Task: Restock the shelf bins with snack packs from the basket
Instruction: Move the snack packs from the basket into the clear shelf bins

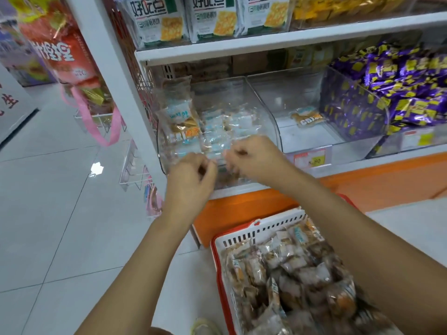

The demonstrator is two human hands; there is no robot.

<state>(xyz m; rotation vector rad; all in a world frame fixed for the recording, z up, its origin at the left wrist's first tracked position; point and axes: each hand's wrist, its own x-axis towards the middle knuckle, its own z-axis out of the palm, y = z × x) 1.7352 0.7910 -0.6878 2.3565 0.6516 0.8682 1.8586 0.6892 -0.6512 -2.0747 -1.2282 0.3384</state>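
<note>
A clear plastic bin (263, 112) at the shelf's left end holds several clear snack packs (225, 131) with blue and brown print. My left hand (191, 180) and my right hand (256, 158) are at the bin's front lip, fingers curled, both pinching the edge of a clear pack (219, 159) between them. On the floor below stands a red and white basket (242, 235) heaped with several similar snack packs (297, 274).
The neighbouring clear bin (300, 85) holds a single pack (307, 118). Further right, purple and yellow packs (391, 93) fill another bin. Cracker bags (157, 18) sit on the shelf above. A white upright post (113, 68), wire racks and hanging bags stand left over tiled floor.
</note>
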